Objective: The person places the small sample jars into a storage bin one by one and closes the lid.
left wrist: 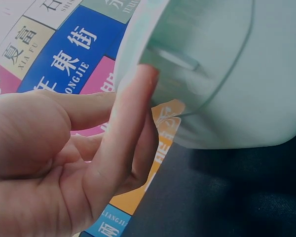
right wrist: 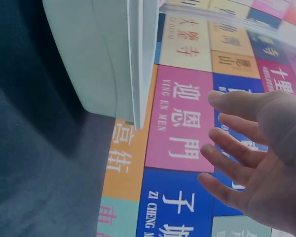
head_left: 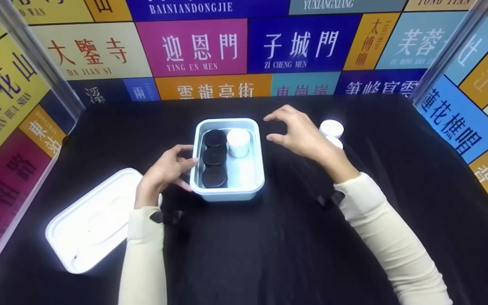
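A pale blue-green plastic container (head_left: 229,197) stands on the black cloth. Inside, several round pieces stand together: a column of black-topped jars (head_left: 214,156) along the left wall and a white cylindrical jar (head_left: 239,143) at the far right. At the left wall, my left hand (head_left: 167,167) holds the rim, thumb over the edge and fingers against the outside; its fingertips (left wrist: 147,74) meet the rim in the left wrist view. Just off the far right corner, my right hand (head_left: 297,131) hangs in the air, fingers apart and loosely bent, holding nothing.
A white lid (head_left: 95,220) lies on the cloth at the left, partly behind the left wrist. Two white round pieces (head_left: 331,127) stand to the right of the right hand, one partly hidden by it. Clear posts and a printed wall (head_left: 201,46) enclose the back.
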The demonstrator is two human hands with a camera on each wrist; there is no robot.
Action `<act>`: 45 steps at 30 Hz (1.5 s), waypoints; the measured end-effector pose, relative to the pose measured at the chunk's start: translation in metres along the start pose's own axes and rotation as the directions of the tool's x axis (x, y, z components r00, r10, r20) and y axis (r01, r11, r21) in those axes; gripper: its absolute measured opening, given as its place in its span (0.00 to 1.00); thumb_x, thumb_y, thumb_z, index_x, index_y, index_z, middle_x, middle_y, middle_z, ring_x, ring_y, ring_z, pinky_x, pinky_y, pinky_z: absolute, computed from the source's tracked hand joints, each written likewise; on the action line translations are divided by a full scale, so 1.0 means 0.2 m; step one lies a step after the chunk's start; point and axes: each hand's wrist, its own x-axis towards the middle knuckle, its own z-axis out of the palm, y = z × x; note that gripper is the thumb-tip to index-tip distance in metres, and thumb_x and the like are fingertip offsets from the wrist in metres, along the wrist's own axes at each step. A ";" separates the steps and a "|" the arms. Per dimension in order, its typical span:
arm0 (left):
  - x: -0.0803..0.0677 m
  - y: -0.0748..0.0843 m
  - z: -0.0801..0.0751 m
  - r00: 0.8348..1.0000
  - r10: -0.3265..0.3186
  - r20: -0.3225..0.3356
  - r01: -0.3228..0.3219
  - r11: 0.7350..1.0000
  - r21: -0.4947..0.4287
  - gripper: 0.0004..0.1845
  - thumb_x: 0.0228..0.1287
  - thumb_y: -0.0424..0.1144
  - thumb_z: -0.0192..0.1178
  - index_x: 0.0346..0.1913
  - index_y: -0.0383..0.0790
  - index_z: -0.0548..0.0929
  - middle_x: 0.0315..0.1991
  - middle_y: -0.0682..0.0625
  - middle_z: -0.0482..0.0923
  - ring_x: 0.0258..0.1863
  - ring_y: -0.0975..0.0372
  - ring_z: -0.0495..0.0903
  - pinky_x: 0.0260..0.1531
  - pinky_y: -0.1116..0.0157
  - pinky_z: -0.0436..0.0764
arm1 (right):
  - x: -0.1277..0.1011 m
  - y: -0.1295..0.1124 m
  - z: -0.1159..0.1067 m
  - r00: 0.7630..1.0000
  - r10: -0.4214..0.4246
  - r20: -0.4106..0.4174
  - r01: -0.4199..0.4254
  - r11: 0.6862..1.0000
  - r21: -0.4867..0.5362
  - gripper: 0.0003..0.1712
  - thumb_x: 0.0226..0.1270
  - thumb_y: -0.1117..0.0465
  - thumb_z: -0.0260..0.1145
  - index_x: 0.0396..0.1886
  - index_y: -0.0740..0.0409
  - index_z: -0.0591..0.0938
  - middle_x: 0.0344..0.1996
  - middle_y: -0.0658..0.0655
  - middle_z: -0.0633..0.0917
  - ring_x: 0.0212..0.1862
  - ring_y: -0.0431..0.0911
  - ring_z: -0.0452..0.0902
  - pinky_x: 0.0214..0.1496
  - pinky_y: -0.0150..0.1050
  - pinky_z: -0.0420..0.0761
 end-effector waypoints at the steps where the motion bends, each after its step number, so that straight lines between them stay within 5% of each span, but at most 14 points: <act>1: 0.00 0.00 0.00 1.000 -0.004 -0.001 0.004 1.000 0.002 0.30 0.75 0.36 0.56 0.75 0.38 0.60 0.48 0.35 0.76 0.37 0.55 0.83 0.25 0.56 0.92 | -0.02 0.01 0.00 1.000 -0.001 -0.021 0.001 1.000 0.013 0.24 0.63 0.62 0.73 0.59 0.60 0.82 0.57 0.62 0.81 0.62 0.57 0.76 0.72 0.51 0.76; 12: 0.00 0.00 0.00 1.000 0.004 0.003 -0.004 1.000 -0.013 0.30 0.75 0.36 0.55 0.75 0.37 0.60 0.48 0.36 0.75 0.38 0.55 0.83 0.25 0.55 0.92 | -0.21 0.20 -0.02 0.972 0.015 -0.235 0.001 0.997 0.071 0.23 0.60 0.65 0.75 0.56 0.62 0.84 0.54 0.64 0.82 0.60 0.58 0.76 0.70 0.50 0.76; 17: 0.00 0.00 -0.01 1.000 0.004 0.005 -0.004 1.000 -0.014 0.30 0.75 0.36 0.56 0.75 0.37 0.60 0.48 0.36 0.75 0.38 0.55 0.83 0.25 0.55 0.92 | -0.27 0.29 -0.03 0.953 0.068 -0.297 -0.038 0.993 0.108 0.23 0.58 0.65 0.77 0.54 0.61 0.85 0.53 0.62 0.84 0.58 0.55 0.77 0.61 0.35 0.78; 21: 0.00 -0.01 -0.01 1.000 0.000 0.000 0.000 1.000 -0.015 0.30 0.75 0.36 0.56 0.75 0.38 0.61 0.47 0.36 0.75 0.37 0.55 0.82 0.25 0.56 0.92 | -0.29 0.34 -0.06 0.947 0.121 -0.299 -0.085 0.988 0.132 0.24 0.59 0.63 0.76 0.56 0.58 0.84 0.55 0.60 0.83 0.58 0.53 0.76 0.53 0.23 0.74; 28: 0.00 0.00 0.00 1.000 0.001 0.001 -0.001 1.000 -0.009 0.30 0.75 0.36 0.56 0.75 0.37 0.60 0.47 0.36 0.76 0.37 0.55 0.82 0.23 0.57 0.92 | -0.33 0.47 -0.10 0.934 0.206 -0.294 -0.157 0.971 0.181 0.26 0.59 0.61 0.77 0.59 0.56 0.83 0.57 0.57 0.81 0.56 0.45 0.74 0.59 0.33 0.79; 36: 0.00 -0.01 0.00 1.000 0.006 0.005 -0.005 1.000 -0.015 0.30 0.74 0.36 0.56 0.75 0.37 0.61 0.46 0.37 0.76 0.36 0.56 0.82 0.23 0.56 0.92 | -0.37 0.62 -0.10 0.932 0.229 -0.282 -0.169 0.960 0.222 0.30 0.59 0.58 0.77 0.61 0.56 0.82 0.58 0.58 0.81 0.55 0.39 0.72 0.57 0.22 0.75; 45: 0.00 -0.01 -0.01 1.000 0.004 0.009 -0.004 1.000 -0.013 0.30 0.75 0.36 0.56 0.75 0.38 0.60 0.48 0.36 0.76 0.37 0.56 0.81 0.24 0.56 0.92 | -0.38 0.74 -0.07 0.926 0.299 -0.232 -0.235 0.935 0.266 0.33 0.58 0.57 0.78 0.62 0.62 0.79 0.57 0.63 0.78 0.59 0.54 0.75 0.60 0.41 0.81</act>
